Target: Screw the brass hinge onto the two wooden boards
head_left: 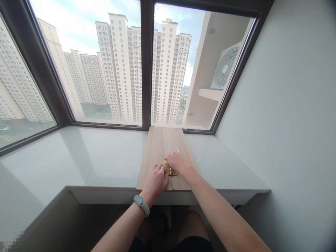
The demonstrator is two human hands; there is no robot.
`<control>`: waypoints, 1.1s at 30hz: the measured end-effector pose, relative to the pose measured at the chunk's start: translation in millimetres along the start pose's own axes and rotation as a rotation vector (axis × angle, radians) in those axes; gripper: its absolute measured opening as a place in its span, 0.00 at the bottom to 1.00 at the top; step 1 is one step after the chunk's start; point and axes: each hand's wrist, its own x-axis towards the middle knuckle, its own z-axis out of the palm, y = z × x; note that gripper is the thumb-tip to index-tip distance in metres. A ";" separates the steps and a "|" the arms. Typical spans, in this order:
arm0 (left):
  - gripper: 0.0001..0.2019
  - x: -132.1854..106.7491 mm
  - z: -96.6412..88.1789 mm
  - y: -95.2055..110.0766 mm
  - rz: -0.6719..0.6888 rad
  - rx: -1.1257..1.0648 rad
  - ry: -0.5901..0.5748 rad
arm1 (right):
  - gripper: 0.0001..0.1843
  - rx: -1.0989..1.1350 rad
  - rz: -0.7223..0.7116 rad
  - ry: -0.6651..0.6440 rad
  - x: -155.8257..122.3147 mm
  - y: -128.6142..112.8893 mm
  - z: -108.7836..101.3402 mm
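Note:
Two light wooden boards (157,147) lie side by side on a white window sill (105,157), with a seam between them. A small brass hinge (170,170) sits across the seam near the front edge. My left hand (156,180), with a watch on its wrist, rests on the left board with its fingers curled against the hinge's left side. My right hand (177,161) lies over the top of the hinge, fingers bent down on it. A thin pale object, perhaps a screw (177,151), lies on the right board just beyond my right hand.
A bay window with dark frames (147,63) rises behind the sill, with tall buildings outside. A white wall (288,122) closes the right side. The sill's front edge (105,190) drops off above my knees.

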 end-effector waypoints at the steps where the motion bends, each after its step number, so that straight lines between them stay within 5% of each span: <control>1: 0.06 -0.2 0.4 -0.2 -0.003 0.004 0.001 | 0.20 0.013 0.049 0.027 -2.9 4.2 -1.3; 4: 0.05 -0.6 0.9 -0.9 -0.009 0.010 0.003 | 0.21 0.084 0.351 0.156 -18.8 23.3 -3.2; 7: 0.05 -0.8 0.4 -1.0 -0.009 0.005 0.001 | 0.24 0.129 0.579 0.094 -39.8 40.4 4.5; 11: 0.05 -1.0 -0.3 -0.5 -0.015 -0.002 -0.004 | 0.26 0.155 0.643 0.065 -59.8 42.1 27.4; 16: 0.06 -1.3 0.7 -0.7 -0.021 -0.020 -0.003 | 0.15 0.241 0.668 0.225 -69.3 41.3 30.3; 23: 0.05 -2.1 2.3 -2.3 -0.024 -0.020 0.005 | 0.18 0.837 0.407 0.770 -74.6 47.1 -21.1; 27: 0.05 -2.1 3.1 -3.2 -0.025 -0.028 0.013 | 0.24 1.193 0.232 0.837 -68.1 28.3 -39.6; 33: 0.04 -2.1 2.4 -2.8 -0.029 -0.017 0.014 | 0.24 1.059 0.195 0.778 -60.7 11.9 -39.5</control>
